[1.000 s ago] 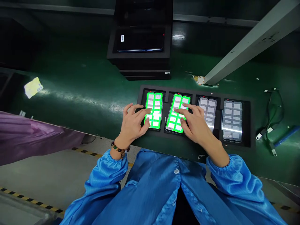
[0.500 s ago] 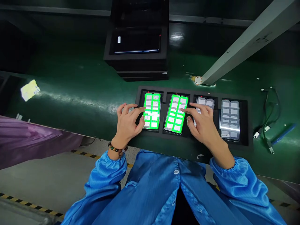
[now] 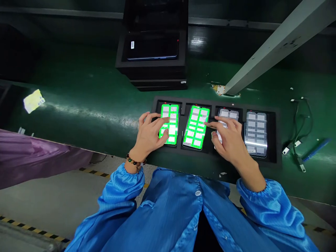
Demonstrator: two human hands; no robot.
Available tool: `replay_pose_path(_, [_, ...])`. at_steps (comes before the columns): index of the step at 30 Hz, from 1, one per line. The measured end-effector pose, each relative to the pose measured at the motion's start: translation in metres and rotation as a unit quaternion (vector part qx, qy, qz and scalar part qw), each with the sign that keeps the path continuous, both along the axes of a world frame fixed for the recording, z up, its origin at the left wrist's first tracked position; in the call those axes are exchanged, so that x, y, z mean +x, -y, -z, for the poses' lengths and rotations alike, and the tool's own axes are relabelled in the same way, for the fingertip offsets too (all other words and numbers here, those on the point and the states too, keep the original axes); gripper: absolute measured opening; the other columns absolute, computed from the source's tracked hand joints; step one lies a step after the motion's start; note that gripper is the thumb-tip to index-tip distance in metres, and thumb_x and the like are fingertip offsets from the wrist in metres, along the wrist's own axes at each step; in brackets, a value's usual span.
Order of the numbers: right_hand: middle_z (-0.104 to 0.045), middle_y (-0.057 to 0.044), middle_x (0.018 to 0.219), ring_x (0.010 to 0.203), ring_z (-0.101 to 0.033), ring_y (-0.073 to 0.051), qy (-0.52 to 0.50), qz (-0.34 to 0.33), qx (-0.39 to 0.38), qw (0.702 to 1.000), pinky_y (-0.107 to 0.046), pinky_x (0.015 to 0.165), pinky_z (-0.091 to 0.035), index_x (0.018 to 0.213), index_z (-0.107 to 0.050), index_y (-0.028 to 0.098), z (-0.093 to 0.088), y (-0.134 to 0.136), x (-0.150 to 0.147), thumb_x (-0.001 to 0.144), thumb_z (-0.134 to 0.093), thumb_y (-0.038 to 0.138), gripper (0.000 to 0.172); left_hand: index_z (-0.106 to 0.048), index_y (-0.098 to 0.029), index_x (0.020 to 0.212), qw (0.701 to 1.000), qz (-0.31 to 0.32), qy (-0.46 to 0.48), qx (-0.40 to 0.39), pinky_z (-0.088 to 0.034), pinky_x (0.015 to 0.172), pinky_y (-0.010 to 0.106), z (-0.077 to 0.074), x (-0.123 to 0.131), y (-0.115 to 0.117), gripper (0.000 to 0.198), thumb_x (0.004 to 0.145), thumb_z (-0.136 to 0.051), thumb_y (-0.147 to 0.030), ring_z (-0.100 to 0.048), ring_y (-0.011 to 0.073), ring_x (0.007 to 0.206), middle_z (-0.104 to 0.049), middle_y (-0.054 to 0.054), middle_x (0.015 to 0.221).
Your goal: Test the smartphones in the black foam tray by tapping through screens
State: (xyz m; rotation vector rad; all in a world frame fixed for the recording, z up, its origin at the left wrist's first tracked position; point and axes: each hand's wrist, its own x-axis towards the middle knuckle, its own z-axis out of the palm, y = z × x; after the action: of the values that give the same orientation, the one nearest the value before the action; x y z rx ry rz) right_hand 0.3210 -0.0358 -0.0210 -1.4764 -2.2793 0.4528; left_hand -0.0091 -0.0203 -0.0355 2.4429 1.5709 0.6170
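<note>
Several smartphones lie in the pockets of a black foam tray (image 3: 181, 101). The leftmost phone (image 3: 173, 130) has a lit screen with green bands and white blocks. My left hand (image 3: 151, 134) is over its left side, fingers apart, index finger at the screen. Beside it, the second phone (image 3: 197, 127) is tilted and shows the same green pattern. The index finger of my right hand (image 3: 228, 136) is at its right edge, with the fingers spread. That hand partly covers the third phone (image 3: 229, 113), whose screen is grey, like that of the rightmost phone (image 3: 256, 131).
Behind the tray stands a stack of black foam trays (image 3: 157, 75) with a dark phone (image 3: 152, 47) on top. A grey metal post (image 3: 262, 52) slants at right. Cables (image 3: 296, 147) and a blue pen (image 3: 317, 149) lie right. A yellow-white packet (image 3: 34, 101) sits left.
My left hand has moved right across the leftmost phone's screen. My right hand has shifted only slightly. More thin line marks show on the second phone's screen.
</note>
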Motion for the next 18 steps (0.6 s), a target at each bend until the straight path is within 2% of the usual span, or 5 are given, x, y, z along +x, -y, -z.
replay_pose_path(4, [-0.078, -0.01, 0.13, 0.149, -0.057, -0.032, 0.001, -0.001, 0.0, 1.0, -0.058, 0.121, -0.035, 0.138, -0.065, 0.026, 0.0, 0.001, -0.001, 0.105, -0.048, 0.02, 0.038, -0.071, -0.028, 0.128, 0.998, 0.066, 0.005, -0.008, -0.032, 0.127, 0.058, -0.001, 0.014, -0.008, 0.032, 0.099, -0.057, -0.031, -0.066, 0.0318, 0.131, -0.083, 0.002, 0.123])
replay_pose_path(6, [-0.078, -0.01, 0.13, 0.148, -0.057, -0.031, 0.0, -0.003, 0.006, 1.0, -0.056, 0.121, -0.035, 0.138, -0.065, 0.026, 0.001, -0.003, -0.005, 0.105, -0.048, 0.02, 0.038, -0.07, -0.028, 0.127, 0.997, 0.08, 0.008, -0.003, -0.032, 0.126, 0.057, -0.002, 0.016, -0.009, 0.032, 0.099, -0.057, -0.03, -0.066, 0.0315, 0.13, -0.084, 0.001, 0.122])
replay_pose_path(8, [-0.078, -0.01, 0.129, 0.148, -0.057, -0.032, 0.001, -0.002, 0.017, 1.0, -0.057, 0.121, -0.035, 0.139, -0.063, 0.025, 0.004, -0.008, -0.008, 0.105, -0.047, 0.02, 0.038, -0.071, -0.028, 0.127, 0.998, 0.059, 0.008, 0.0, -0.032, 0.126, 0.057, -0.002, 0.012, -0.009, 0.031, 0.099, -0.057, -0.03, -0.067, 0.0314, 0.129, -0.084, 0.002, 0.12])
replay_pose_path(14, [-0.078, -0.013, 0.131, 0.145, -0.058, -0.036, -0.01, 0.0, 0.023, 1.0, -0.061, 0.119, -0.035, 0.142, -0.062, 0.022, 0.01, -0.024, -0.027, 0.105, -0.044, 0.02, 0.04, -0.069, -0.027, 0.127, 0.998, -0.062, 0.002, 0.019, -0.031, 0.125, 0.059, 0.002, -0.006, -0.007, 0.031, 0.1, -0.054, -0.028, -0.065, 0.0323, 0.129, -0.082, 0.004, 0.122])
replay_pose_path(18, [-0.079, -0.012, 0.129, 0.149, -0.055, -0.035, -0.023, -0.04, 0.005, 0.999, -0.06, 0.12, -0.036, 0.142, -0.061, 0.022, 0.011, -0.032, -0.042, 0.107, -0.041, 0.021, 0.04, -0.067, -0.027, 0.13, 0.998, -0.064, -0.007, 0.004, -0.028, 0.127, 0.06, 0.002, 0.002, -0.012, 0.032, 0.101, -0.054, -0.03, -0.063, 0.0336, 0.131, -0.08, 0.005, 0.13])
